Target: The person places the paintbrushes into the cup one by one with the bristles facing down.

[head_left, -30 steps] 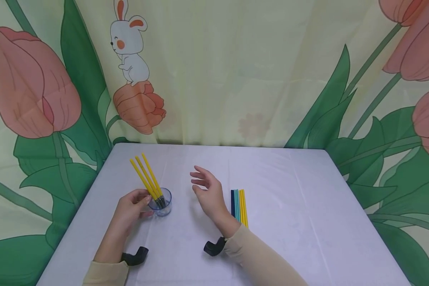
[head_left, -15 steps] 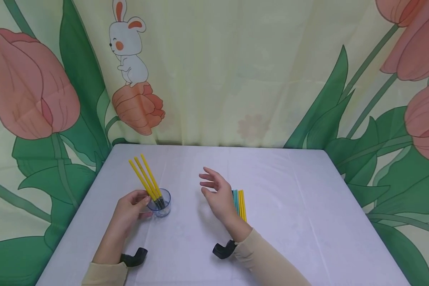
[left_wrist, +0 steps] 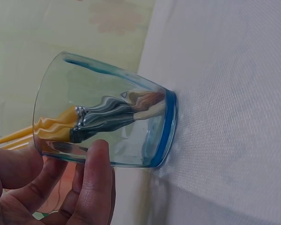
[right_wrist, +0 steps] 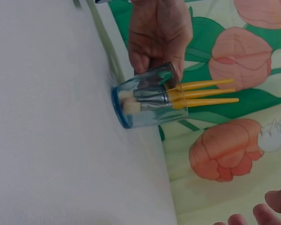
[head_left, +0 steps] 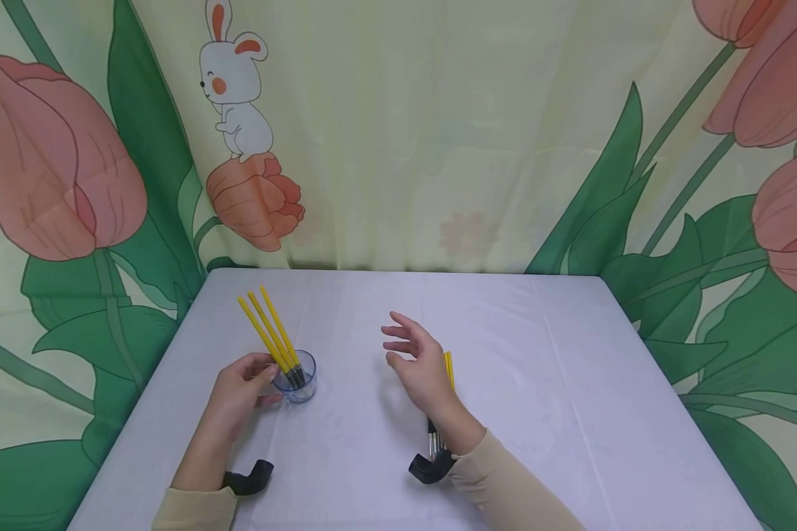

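Observation:
In the head view my left hand (head_left: 237, 392) holds a clear blue-based glass (head_left: 308, 389) upright on the table. Its thumb and fingers pinch the near side, as the left wrist view also shows. Three yellow-handled paintbrushes (head_left: 269, 330) lean in the glass, bristles down (left_wrist: 147, 105). My right hand (head_left: 425, 375) hovers over the table to the right, fingers spread and slightly bent, holding nothing. Beneath it lies a row of paintbrushes, mostly covered; yellow handles (head_left: 449, 369) and some metal ferrules (head_left: 433, 442) show. Fingertips (right_wrist: 264, 215) of the right hand enter the right wrist view's corner.
A white cloth (head_left: 544, 413) covers the table. Behind it hangs a curtain (head_left: 398, 147) printed with tulips and a rabbit. Each wrist carries a black mount, the left one (head_left: 249, 479) and the right one (head_left: 432, 468).
My right hand has moved to the right, away from the glass and over the lying brushes, hiding the blue and teal handles. The left hand keeps its grip on the glass.

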Motion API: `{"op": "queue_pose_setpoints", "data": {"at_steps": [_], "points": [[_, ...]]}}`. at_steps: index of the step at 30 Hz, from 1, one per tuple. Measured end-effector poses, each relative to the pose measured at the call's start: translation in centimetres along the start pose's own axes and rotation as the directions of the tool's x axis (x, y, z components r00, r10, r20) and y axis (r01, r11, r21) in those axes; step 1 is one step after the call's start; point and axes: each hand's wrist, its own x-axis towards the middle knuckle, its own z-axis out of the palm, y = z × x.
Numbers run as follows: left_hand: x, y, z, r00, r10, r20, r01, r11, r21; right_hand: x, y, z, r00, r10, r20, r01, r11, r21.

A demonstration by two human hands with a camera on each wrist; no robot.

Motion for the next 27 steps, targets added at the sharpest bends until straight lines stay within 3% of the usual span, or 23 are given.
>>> {"op": "queue_pose_setpoints", "data": {"at_steps": [9, 27], "points": [[0.0, 0.0, 0.0, 1.000, -0.011, 0.000, 0.011, 1.000, -0.001, -0.8, 0.1, -2.1, 0.997, 0.073, -0.014, -0.073, 0.997, -0.040], [-0.1, 0.2, 0.0, 1.000, 0.001, 0.006, -0.001, 1.000, -0.008, -1.9, 0.6, -5.9, 0.985, 0.162, -0.060, -0.163, 0.986, -0.020]]}}
